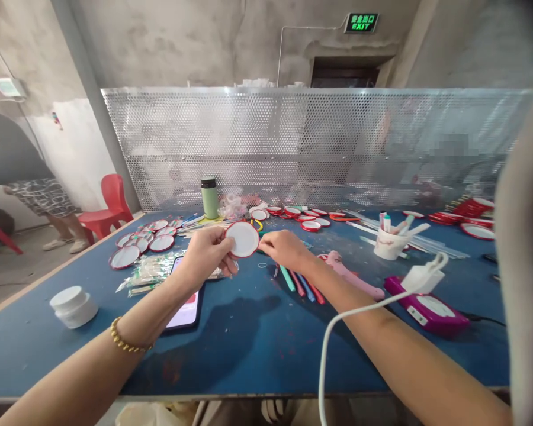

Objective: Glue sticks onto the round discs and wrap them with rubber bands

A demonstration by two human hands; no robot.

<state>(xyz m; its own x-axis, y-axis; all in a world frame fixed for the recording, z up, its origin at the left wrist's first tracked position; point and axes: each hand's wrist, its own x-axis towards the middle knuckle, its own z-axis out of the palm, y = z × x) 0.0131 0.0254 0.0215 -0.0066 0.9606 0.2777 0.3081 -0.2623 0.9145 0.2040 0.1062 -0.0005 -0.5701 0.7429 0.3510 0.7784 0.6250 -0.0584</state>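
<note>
At the far left a person (13,154) in a dark top stands beside a red plastic chair (109,204). On the blue table (249,367), a round white lidded jar (74,307) sits near that side; beyond it lie flat white discs (124,257) with glossy red rims, some overlapping. Next come crinkled clear packets (153,269) and a phone (189,307) with a lit screen, partly hidden by the left forearm. The left hand (211,251), a gold-coloured bead bracelet (127,340) at its wrist, pinches a round white piece (243,239) with a red rim by its left edge, thumb on the face, fingers behind, raised above the table. A green tumbler (209,198) with a black lid stands behind. At the piece's right rim, the right hand (284,245) has thumb and forefinger pressed together; whether anything is between them cannot be told. Under its wrist lie smooth coloured sticks (290,278), then a pink tool (353,278). High on the concrete wall (195,41), a lit green sign (361,23) reads "安全出口" and "EXIT". Below it, a white cup (388,242) holds pens, and a purple power strip (426,305) carries a white plug (424,277)
</note>
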